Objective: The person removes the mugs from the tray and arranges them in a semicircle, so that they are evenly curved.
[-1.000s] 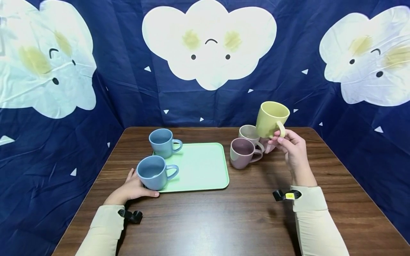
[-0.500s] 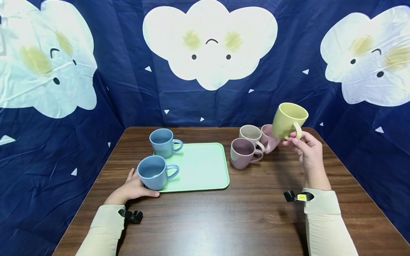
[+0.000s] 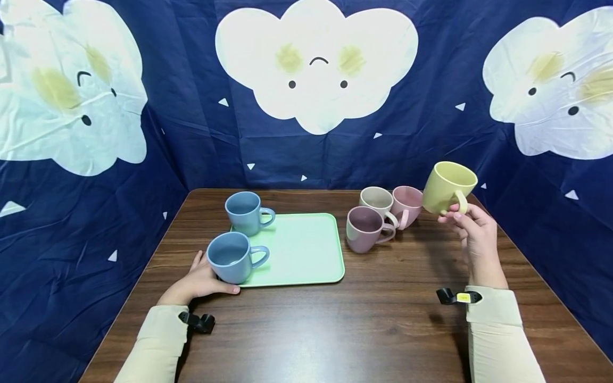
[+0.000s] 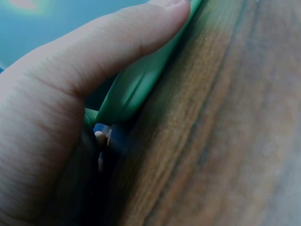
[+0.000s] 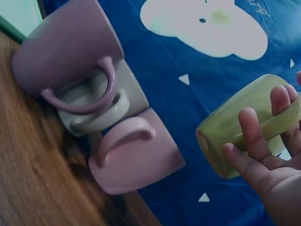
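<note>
Brown table [image 3: 364, 330] with blue cloud cloth [image 3: 316, 69] behind | right hand [image 3: 474, 236] holds yellow mug [image 3: 447, 187] by its handle, up in the air, right of green tray [image 3: 306, 250] | left hand [image 3: 198, 282] grips tray's near-left corner | two blue mugs on tray's left side | three pinkish mugs between tray and yellow mug
</note>
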A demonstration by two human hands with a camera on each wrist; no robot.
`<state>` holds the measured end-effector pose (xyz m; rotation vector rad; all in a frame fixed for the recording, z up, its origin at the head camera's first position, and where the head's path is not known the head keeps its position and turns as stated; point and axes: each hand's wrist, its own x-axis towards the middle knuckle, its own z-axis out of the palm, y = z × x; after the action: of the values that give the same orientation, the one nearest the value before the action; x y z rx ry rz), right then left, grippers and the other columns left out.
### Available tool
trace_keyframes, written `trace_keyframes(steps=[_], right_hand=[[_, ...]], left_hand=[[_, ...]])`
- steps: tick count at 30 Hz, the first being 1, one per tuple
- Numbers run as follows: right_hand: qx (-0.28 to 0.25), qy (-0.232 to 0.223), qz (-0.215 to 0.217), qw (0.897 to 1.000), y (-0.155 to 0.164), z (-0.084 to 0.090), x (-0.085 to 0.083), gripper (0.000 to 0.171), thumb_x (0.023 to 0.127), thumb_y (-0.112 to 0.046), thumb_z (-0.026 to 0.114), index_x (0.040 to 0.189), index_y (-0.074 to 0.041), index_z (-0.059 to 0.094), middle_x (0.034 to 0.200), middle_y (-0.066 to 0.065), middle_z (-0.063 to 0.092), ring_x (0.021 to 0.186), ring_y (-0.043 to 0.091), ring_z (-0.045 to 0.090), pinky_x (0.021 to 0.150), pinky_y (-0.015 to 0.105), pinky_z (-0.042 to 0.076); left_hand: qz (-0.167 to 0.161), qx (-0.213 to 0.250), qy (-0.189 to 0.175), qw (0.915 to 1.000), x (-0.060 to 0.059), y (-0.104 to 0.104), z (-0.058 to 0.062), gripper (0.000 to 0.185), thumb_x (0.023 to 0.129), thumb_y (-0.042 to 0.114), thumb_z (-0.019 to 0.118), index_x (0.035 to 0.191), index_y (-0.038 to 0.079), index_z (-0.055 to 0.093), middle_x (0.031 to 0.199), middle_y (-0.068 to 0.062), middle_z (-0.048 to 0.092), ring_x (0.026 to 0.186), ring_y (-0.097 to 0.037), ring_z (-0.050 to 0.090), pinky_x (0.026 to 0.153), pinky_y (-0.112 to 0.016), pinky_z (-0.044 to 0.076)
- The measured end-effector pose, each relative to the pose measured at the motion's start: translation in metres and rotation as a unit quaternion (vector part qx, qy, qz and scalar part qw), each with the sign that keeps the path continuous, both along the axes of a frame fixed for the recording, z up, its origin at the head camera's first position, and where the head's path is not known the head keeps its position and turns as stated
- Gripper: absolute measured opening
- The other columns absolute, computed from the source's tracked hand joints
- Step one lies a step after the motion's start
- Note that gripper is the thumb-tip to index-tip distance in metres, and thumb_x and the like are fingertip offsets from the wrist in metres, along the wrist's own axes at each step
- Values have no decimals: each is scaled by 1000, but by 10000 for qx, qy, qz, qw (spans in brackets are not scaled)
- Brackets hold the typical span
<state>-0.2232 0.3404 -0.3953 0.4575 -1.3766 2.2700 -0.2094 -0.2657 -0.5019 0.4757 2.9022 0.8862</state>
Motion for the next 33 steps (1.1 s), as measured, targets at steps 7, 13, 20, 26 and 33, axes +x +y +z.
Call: trace_keyframes(steps=[7, 13, 20, 26, 33], right_hand=[[-224, -37, 24, 9997, 6, -11, -2, 21, 95, 18, 47, 93, 11, 67, 77, 16, 73, 68, 26, 74, 69, 32, 62], [-154, -353, -273, 9989, 11, -20, -4, 18, 97, 12, 52, 91, 7, 69, 74, 14, 72, 66, 24, 73, 69, 31, 62], [-249, -562, -505, 9968, 16, -36, -10, 17, 98, 9, 55, 89, 7, 69, 72, 14, 71, 63, 24, 72, 68, 30, 61], [-280, -707, -749, 9943, 20, -54, -16, 16, 98, 6, 57, 87, 6, 69, 70, 13, 69, 62, 24, 71, 66, 29, 61], [-488, -761, -869, 9921, 24, -74, -19, 16, 98, 6, 58, 86, 10, 67, 70, 14, 68, 61, 25, 71, 63, 28, 60]], left_hand=[[42, 29, -22, 10000, 1, 0, 0, 121, 62, 50, 92, 152, -7, 33, 153, -32, 38, 145, -54, 12, 113, -71, -5], [57, 37, -19, 10000, 1, 0, -1, 121, 62, 50, 92, 152, -6, 34, 153, -31, 39, 146, -53, 13, 114, -71, -5], [38, 32, -28, 10000, 1, 1, 1, 121, 62, 51, 92, 152, -5, 34, 153, -31, 38, 146, -53, 12, 114, -71, -4], [37, 46, -45, 10000, 1, 1, 1, 121, 62, 51, 92, 152, -5, 34, 154, -31, 38, 146, -53, 11, 114, -71, -5], [36, 40, -40, 10000, 2, 1, 2, 122, 62, 51, 92, 152, -6, 33, 154, -32, 37, 146, -53, 12, 114, -71, -5]])
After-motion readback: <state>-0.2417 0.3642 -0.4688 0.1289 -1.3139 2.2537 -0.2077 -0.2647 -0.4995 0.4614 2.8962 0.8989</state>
